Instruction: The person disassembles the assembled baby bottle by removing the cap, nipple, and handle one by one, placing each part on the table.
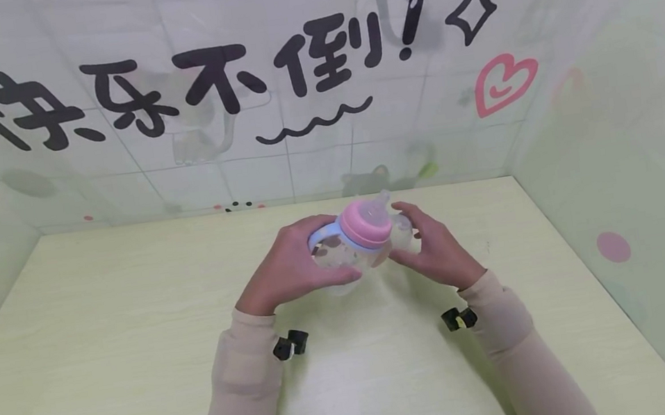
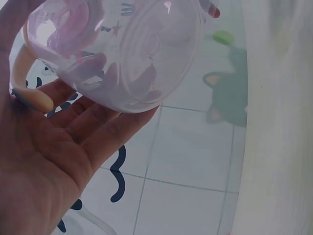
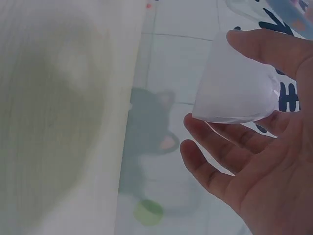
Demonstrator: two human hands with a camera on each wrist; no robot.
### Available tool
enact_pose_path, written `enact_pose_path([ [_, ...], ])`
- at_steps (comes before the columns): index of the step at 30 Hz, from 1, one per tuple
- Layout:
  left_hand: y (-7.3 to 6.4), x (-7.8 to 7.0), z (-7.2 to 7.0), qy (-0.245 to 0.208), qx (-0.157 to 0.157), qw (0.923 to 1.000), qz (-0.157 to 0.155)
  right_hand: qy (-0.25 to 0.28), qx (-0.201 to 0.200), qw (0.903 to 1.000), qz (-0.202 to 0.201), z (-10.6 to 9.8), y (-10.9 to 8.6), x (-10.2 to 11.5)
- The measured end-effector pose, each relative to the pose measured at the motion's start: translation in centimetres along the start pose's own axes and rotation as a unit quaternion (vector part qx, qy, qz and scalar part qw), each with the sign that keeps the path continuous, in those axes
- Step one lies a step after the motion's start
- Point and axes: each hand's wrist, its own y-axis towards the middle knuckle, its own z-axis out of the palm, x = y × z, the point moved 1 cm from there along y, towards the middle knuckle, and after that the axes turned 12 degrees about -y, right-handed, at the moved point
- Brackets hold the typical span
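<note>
A baby bottle (image 1: 365,224) with a pink collar, a clear teat and pale blue handles is tilted, its teat toward the upper right. My left hand (image 1: 295,261) grips it from the left side, thumb in front and fingers behind. In the left wrist view, the clear bottle body (image 2: 115,58) shows its round base and printed pattern, with an orange-tipped handle (image 2: 36,98) by the palm. My right hand (image 1: 435,243) holds a translucent cup-shaped cap (image 3: 234,85) between thumb and fingers, its wide open end facing away from the palm. The cap is just right of the teat.
Both hands are above a pale wood-grain table (image 1: 105,349). A glossy back wall (image 1: 228,179) with black lettering rises behind it, and a side wall (image 1: 633,147) stands on the right. Small black wrist devices (image 1: 290,345) sit at both cuffs.
</note>
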Motion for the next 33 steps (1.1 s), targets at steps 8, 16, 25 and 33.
enact_pose_path([
  [8, -0.1, 0.0, -0.1, 0.004, -0.004, 1.0000, 0.000, -0.018, 0.054, 0.9984, -0.007, 1.6, -0.1, -0.2],
  [16, -0.1, 0.1, -0.1, 0.006, -0.007, 0.9999, 0.010, -0.041, 0.086, 0.9954, 0.004, 2.8, -0.2, 0.0],
  [25, -0.3, 0.1, 0.1, 0.005, -0.012, 0.9999, 0.005, -0.036, 0.107, 0.9936, -0.008, 3.8, -0.3, -0.2],
  [33, -0.6, 0.2, 0.5, 0.007, -0.018, 0.9998, 0.004, -0.037, 0.123, 0.9915, -0.020, 4.2, -0.6, 0.0],
])
